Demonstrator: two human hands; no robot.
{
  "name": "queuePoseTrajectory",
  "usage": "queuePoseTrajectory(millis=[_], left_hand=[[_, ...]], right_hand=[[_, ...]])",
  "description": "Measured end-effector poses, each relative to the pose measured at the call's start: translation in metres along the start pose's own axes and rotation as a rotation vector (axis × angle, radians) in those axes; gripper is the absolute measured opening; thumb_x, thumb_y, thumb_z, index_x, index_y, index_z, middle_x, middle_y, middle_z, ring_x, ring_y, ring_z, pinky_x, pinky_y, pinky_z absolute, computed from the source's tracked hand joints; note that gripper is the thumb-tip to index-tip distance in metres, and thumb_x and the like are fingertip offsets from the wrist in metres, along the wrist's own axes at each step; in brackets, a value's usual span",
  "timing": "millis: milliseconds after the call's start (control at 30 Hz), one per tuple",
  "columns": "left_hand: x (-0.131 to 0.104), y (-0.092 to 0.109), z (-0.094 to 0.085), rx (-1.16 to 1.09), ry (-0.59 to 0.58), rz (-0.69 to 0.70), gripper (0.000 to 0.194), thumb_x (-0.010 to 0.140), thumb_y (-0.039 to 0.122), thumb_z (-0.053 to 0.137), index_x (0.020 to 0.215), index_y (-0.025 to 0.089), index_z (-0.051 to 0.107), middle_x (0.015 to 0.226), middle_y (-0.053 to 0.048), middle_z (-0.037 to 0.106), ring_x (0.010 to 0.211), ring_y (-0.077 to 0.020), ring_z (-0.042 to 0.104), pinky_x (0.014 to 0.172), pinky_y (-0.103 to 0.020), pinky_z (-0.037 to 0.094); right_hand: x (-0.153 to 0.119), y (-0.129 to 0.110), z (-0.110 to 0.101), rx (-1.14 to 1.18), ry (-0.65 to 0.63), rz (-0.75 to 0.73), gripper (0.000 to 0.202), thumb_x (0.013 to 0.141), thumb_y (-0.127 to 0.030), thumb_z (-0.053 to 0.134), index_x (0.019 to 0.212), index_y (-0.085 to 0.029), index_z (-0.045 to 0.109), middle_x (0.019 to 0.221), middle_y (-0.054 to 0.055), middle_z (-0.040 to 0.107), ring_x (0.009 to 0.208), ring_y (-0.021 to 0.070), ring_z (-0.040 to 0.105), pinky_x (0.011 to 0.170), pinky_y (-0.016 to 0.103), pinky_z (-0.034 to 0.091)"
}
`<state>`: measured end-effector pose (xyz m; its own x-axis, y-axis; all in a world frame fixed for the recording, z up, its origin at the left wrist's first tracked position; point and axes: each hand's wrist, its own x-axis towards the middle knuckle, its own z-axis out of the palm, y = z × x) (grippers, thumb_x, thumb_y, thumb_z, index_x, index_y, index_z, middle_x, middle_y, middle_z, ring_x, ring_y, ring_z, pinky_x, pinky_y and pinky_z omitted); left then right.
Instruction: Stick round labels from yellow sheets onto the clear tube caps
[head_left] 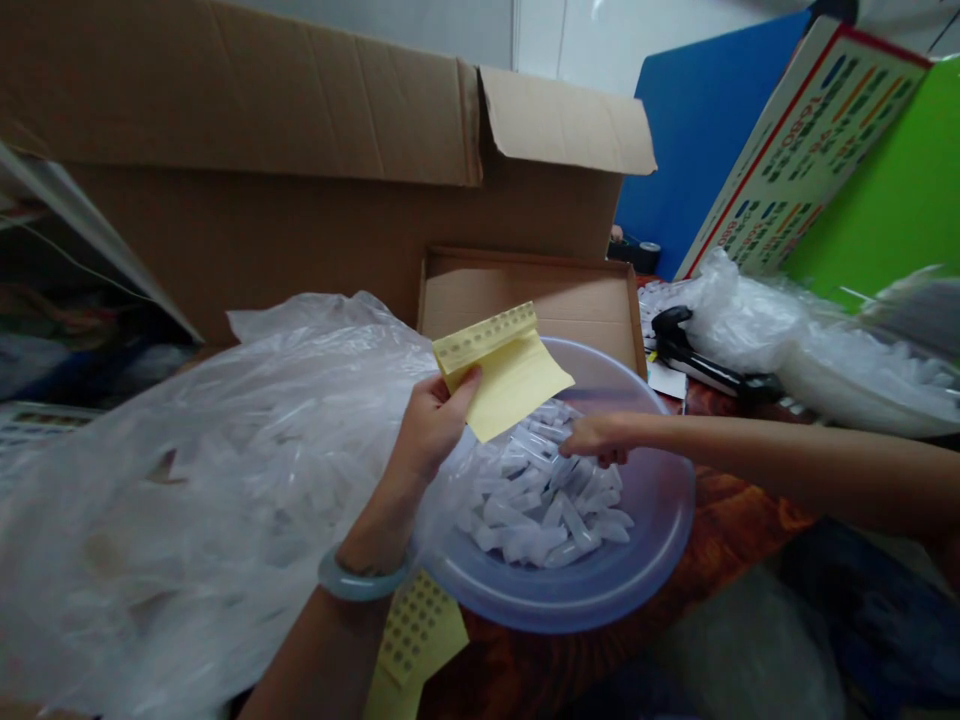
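Observation:
My left hand (433, 428), with a pale bangle on its wrist, pinches a yellow sticker sheet (517, 385) between thumb and fingers. Rows of small round grey dots run along the sheet's folded top strip. Below the sheet stands a translucent bluish basin (664, 520), partly filled with small clear plastic pieces (551, 500) that look like tubes or sachets. My right hand (600, 438) reaches in from the right over this pile, fingers curled closed at the pieces. What its fingertips hold is hidden. Another yellow dotted sheet (420, 625) lies beside the basin, near my left forearm.
A large clear plastic bag (225, 480) spreads over the left side. Behind the basin are a shallow cardboard tray (525, 280) and a big cardboard box (300, 220). At the right lie a black stapler-like tool (705, 360) and more clear plastic (765, 310), before upright boards (712, 110).

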<state>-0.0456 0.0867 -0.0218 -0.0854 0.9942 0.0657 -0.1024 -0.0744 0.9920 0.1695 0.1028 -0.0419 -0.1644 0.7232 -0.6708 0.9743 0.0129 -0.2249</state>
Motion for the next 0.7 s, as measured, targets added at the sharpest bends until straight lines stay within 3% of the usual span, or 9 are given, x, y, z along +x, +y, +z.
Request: queuePoseTrajectory(millis=[200, 400, 567, 700], left_hand=[[0.001, -0.007, -0.001, 0.061, -0.018, 0.069, 0.042, 0.066, 0.048, 0.074, 0.084, 0.010, 0.073, 0.074, -0.004, 0.070, 0.063, -0.0161, 0.062, 0.056, -0.023, 0.050], [0.000, -0.003, 0.001, 0.064, -0.023, 0.121, 0.029, 0.070, 0.039, 0.068, 0.076, 0.011, 0.072, 0.068, -0.002, 0.068, 0.064, -0.0149, 0.062, 0.056, -0.020, 0.048], [0.001, -0.005, 0.002, 0.049, -0.017, 0.149, 0.029, 0.071, 0.039, 0.067, 0.077, 0.011, 0.072, 0.068, -0.002, 0.067, 0.066, -0.0163, 0.062, 0.058, -0.021, 0.049], [0.002, -0.009, 0.000, 0.055, 0.003, 0.164, 0.033, 0.072, 0.043, 0.067, 0.078, 0.010, 0.072, 0.070, -0.003, 0.068, 0.063, -0.0153, 0.061, 0.058, -0.021, 0.048]], right_hand=[[0.018, -0.030, 0.027, 0.085, 0.049, 0.052, 0.036, 0.097, -0.044, 0.053, 0.110, -0.012, 0.060, 0.093, 0.005, 0.064, 0.075, 0.0132, 0.062, 0.068, 0.030, 0.055], [0.017, -0.014, 0.026, 0.168, 0.213, -0.003, 0.034, 0.093, -0.033, 0.061, 0.120, -0.012, 0.055, 0.107, 0.009, 0.062, 0.090, 0.0174, 0.063, 0.079, 0.035, 0.054], [0.010, 0.001, 0.010, 0.366, 0.208, -0.040, 0.039, 0.089, -0.021, 0.062, 0.125, -0.013, 0.050, 0.097, 0.005, 0.061, 0.076, 0.0134, 0.061, 0.066, 0.028, 0.053], [-0.003, 0.011, -0.016, 0.604, 0.170, -0.214, 0.047, 0.080, -0.011, 0.061, 0.124, -0.013, 0.047, 0.084, 0.002, 0.057, 0.065, 0.0093, 0.054, 0.059, 0.022, 0.048]])
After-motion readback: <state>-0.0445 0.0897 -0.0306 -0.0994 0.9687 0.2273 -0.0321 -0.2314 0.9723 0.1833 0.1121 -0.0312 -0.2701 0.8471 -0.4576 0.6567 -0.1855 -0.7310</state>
